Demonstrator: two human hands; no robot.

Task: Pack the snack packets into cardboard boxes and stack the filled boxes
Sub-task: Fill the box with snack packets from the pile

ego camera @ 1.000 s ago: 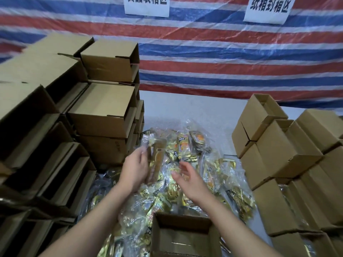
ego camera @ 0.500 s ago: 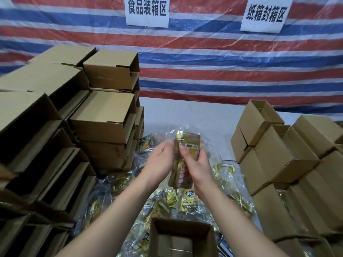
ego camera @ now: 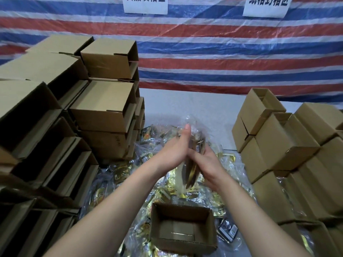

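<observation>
A: Okay, hands?
B: Left hand [ego camera: 178, 151] and right hand [ego camera: 207, 162] together clamp a bundle of snack packets [ego camera: 193, 164], edge-on, tilted, held above the open cardboard box [ego camera: 182, 238]. Left fingers are straight, flat against the bundle's left side; right fingers curl round its right side.
A: Where's that box?
B: Near bottom centre, mouth up, sitting on the loose pile of packets [ego camera: 120, 173] on the counter [ego camera: 194, 108]. Looks empty inside.
A: Other boxes?
B: Stack of boxes on the left [ego camera: 104, 108], open ends facing the right. Another stack on the right [ego camera: 278, 141], some showing clear packet wrap.
A: Any text?
B: Two white signs on the striped tarp [ego camera: 204, 52]: left sign [ego camera: 145, 4] and right sign [ego camera: 266, 6], both cropped at the top, characters unreadable. Packet print is gold and black, too blurred to read a brand. Faint marking on one left box, illegible.
</observation>
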